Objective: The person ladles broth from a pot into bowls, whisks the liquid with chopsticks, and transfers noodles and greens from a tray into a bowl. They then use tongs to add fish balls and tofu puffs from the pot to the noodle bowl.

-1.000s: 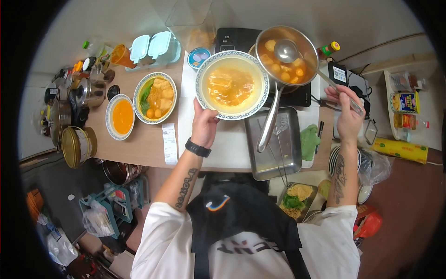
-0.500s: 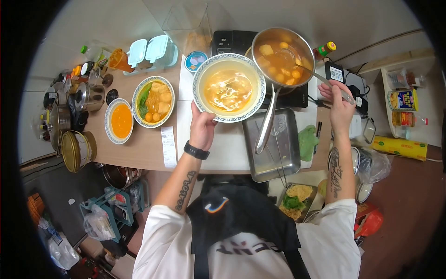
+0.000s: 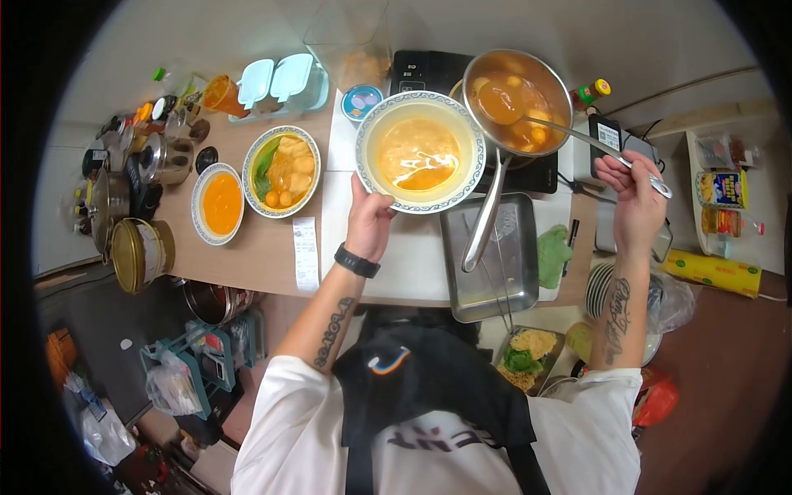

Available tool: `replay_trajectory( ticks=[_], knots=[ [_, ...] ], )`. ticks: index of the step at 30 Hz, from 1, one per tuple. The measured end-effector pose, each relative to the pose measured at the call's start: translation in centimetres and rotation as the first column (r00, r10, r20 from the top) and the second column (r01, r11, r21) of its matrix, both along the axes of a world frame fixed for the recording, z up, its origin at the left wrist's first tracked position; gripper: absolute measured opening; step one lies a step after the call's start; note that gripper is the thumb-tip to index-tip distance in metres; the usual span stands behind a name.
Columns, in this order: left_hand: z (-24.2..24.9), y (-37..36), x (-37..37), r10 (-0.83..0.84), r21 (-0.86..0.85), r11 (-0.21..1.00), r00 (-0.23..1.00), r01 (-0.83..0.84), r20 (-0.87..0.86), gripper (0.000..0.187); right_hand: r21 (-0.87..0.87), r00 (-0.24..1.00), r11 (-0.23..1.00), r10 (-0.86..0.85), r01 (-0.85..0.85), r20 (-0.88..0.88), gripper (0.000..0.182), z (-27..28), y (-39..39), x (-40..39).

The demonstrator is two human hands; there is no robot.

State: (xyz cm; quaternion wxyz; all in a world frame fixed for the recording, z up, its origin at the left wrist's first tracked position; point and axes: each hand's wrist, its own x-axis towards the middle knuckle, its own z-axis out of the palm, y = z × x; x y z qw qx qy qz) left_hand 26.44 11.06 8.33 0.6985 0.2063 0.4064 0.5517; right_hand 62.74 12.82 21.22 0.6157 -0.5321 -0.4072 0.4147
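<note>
My left hand (image 3: 370, 216) grips the near rim of a patterned bowl (image 3: 472, 177), which holds some orange-yellow soup and is held up beside the pot. In my right hand (image 3: 635, 183) is the handle of a metal ladle (image 3: 594, 145). The ladle's cup lies in the saucepan (image 3: 569, 99), full of orange broth, with round balls and chunks around it. The saucepan sits on a black induction cooker (image 3: 410, 73), its long handle pointing toward me. A bowl of noodles, greens and fish balls (image 3: 283, 172) and a smaller bowl of orange soup (image 3: 220, 203) stand to the left.
A steel tray (image 3: 495, 301) with tongs lies below the pot, beside a green cloth (image 3: 553, 256). A paper receipt (image 3: 305, 252) rests at the table's front. Blue-lidded containers (image 3: 290, 76) stand at the back; jars crowd the left end. A sauce bottle (image 3: 591, 92) is behind the saucepan.
My right hand has moved right and slightly down, and the ladle's cup has shifted left within the pot, now filled with broth. The whole view has shifted slightly.
</note>
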Motion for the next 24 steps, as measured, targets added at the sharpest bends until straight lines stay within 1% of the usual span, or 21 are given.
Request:
replay_trajectory(
  ticks=[4,9,12,13,15,16,17,19,21,24],
  knots=[
    [0.3,0.0,0.0,-0.013,0.008,1.000,1.000,0.013,-0.007,0.064,0.014,0.996,0.997,0.080,-0.081,0.039,0.026,1.1,-0.8,-1.3],
    [0.0,-0.1,-0.1,-0.012,0.008,1.000,1.000,0.012,-0.002,0.064,0.002,0.986,0.986,0.164,-0.164,0.040,0.026,0.8,-1.5,-2.8],
    [-0.1,-0.1,-0.1,-0.009,0.007,1.000,1.000,0.009,0.002,0.064,0.081,0.947,0.945,0.310,-0.316,0.078,0.025,0.4,-1.8,-3.0],
    [-0.2,-0.1,-0.2,-0.009,0.009,1.000,1.000,0.009,0.001,0.064,0.080,0.947,0.945,0.313,-0.318,0.077,0.025,0.4,-1.9,-3.0],
    [-0.1,-0.1,-0.1,-0.007,0.010,1.000,1.000,0.007,-0.002,0.064,0.162,0.900,0.891,0.393,-0.423,0.188,0.020,0.4,-2.1,-3.0],
    [-0.1,-0.1,-0.1,-0.009,0.012,1.000,1.000,0.009,-0.005,0.064,0.151,0.881,0.881,0.407,-0.448,0.239,0.017,0.7,-2.2,-3.0],
    [-0.1,-0.1,-0.1,-0.011,0.012,1.000,1.000,0.011,-0.003,0.064,0.150,0.882,0.882,0.405,-0.446,0.241,0.017,0.7,-2.2,-2.9],
    [-0.1,-0.1,0.0,-0.003,-0.003,1.000,1.000,0.003,-0.009,0.064,0.169,0.799,0.830,0.425,-0.532,0.425,0.017,0.9,-2.3,-2.3],
    [0.1,-0.1,0.0,-0.008,0.004,1.000,1.000,0.008,-0.003,0.064,0.191,0.807,0.837,0.393,-0.512,0.441,0.018,0.5,-2.3,-1.4],
    [0.2,-0.2,0.1,-0.003,0.011,1.000,1.000,0.003,0.005,0.063,0.123,0.953,0.968,0.187,-0.220,0.237,0.022,-0.4,-2.3,-0.4]
  ],
)
